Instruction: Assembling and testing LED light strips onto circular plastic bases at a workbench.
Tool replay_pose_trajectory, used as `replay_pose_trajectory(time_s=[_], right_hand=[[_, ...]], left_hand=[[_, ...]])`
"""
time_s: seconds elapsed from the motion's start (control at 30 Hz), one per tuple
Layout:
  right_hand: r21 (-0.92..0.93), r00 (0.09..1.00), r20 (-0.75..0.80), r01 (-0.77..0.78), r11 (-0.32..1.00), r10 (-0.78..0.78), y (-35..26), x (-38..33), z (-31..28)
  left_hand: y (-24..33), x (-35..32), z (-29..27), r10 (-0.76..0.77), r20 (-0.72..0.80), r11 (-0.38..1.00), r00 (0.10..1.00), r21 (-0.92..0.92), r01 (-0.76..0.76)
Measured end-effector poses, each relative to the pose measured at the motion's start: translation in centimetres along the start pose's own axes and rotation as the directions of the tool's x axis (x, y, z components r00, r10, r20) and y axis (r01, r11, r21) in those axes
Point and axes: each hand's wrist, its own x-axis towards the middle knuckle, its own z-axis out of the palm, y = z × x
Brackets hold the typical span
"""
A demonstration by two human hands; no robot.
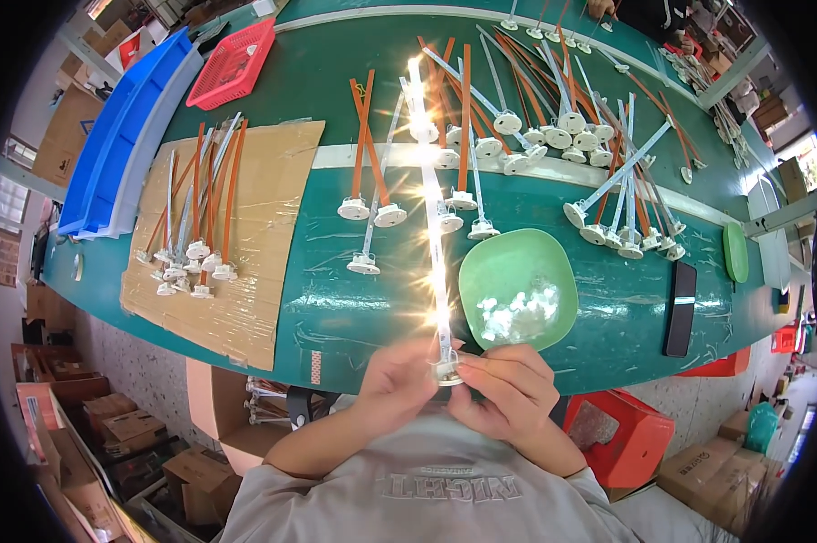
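Observation:
A lit LED strip (pixel 436 244) stands up from a small round white base (pixel 446 369), glaring brightly along its length. My left hand (pixel 398 376) and my right hand (pixel 510 389) meet at this base near the table's front edge. The right thumb and fingers pinch the base; the left fingers close around the strip's lower end, partly hidden behind it. Just right of the strip sits a green bowl (pixel 476 271) with small shiny white pieces inside. Beyond my hands lie several unlit strips (pixel 463 136), orange or white, on similar round white bases.
On the left, a cardboard sheet (pixel 291 199) carries more strips. Behind it are a blue tray (pixel 123 136) and a red basket (pixel 237 63). A black phone (pixel 681 308) and a green dish (pixel 735 252) lie right. A red stool (pixel 621 443) stands below; another person's hand (pixel 600 8) is far off.

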Motion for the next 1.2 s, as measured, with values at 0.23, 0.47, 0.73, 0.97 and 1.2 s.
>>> replay_pose_trajectory(time_s=[0.23,0.47,0.73,0.97,1.2], right_hand=[[0.121,0.996,0.08,0.024,0.992,-0.034,0.8,0.2,-0.5],[0.012,0.996,0.056,-0.076,0.997,0.075,-0.4,-0.2,-0.8],[0.006,0.924,0.283,-0.271,0.963,0.258,2.5,3.8,-4.8],[-0.581,0.797,0.281,-0.302,0.756,0.534,6.4,4.4,-4.1],[-0.641,0.652,0.459,-0.228,0.733,0.604,6.6,4.8,-3.7]], left_hand=[[-0.2,0.2,-0.2,-0.004,0.046,0.988,0.999,-0.153,0.011],[-0.1,0.5,-0.2,-0.011,0.051,0.999,0.999,0.054,0.008],[-0.3,0.6,-0.7,0.083,0.019,0.997,0.996,-0.005,-0.083],[-0.9,0.5,-2.1,0.122,0.033,0.991,0.992,0.055,-0.124],[-0.9,0.7,-2.3,0.024,0.024,0.99,0.999,0.138,-0.027]])
